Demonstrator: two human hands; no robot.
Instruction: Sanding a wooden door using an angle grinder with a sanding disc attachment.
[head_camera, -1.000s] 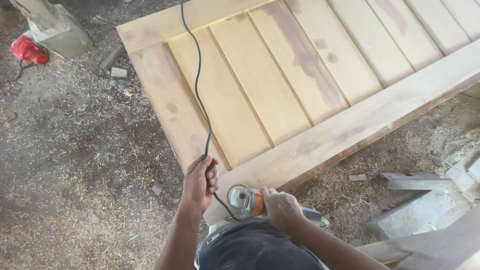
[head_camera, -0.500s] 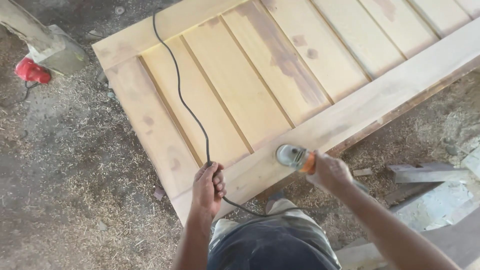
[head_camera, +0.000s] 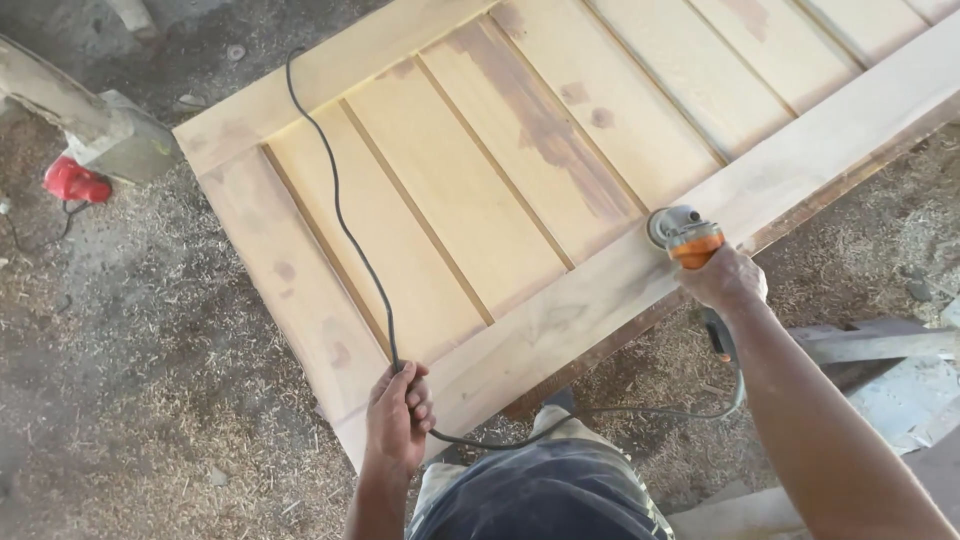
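Observation:
A large pale wooden door (head_camera: 470, 190) with vertical slats lies flat over the sawdust floor. My right hand (head_camera: 722, 280) grips an orange-and-grey angle grinder (head_camera: 680, 232), whose disc rests on the door's near rail. My left hand (head_camera: 398, 415) is closed around the grinder's black power cord (head_camera: 340, 215) at the door's near corner. The cord runs up across the door's left slats and also loops past my body toward the grinder.
Sawdust and wood shavings (head_camera: 130, 380) cover the ground. A red power tool (head_camera: 75, 183) lies at the far left beside a concrete block (head_camera: 110, 130). Grey timber offcuts (head_camera: 880, 345) lie at the right, by my right arm.
My right hand has carried the grinder from near my body out to the right, onto the door's near rail. My left hand has kept hold of the cord.

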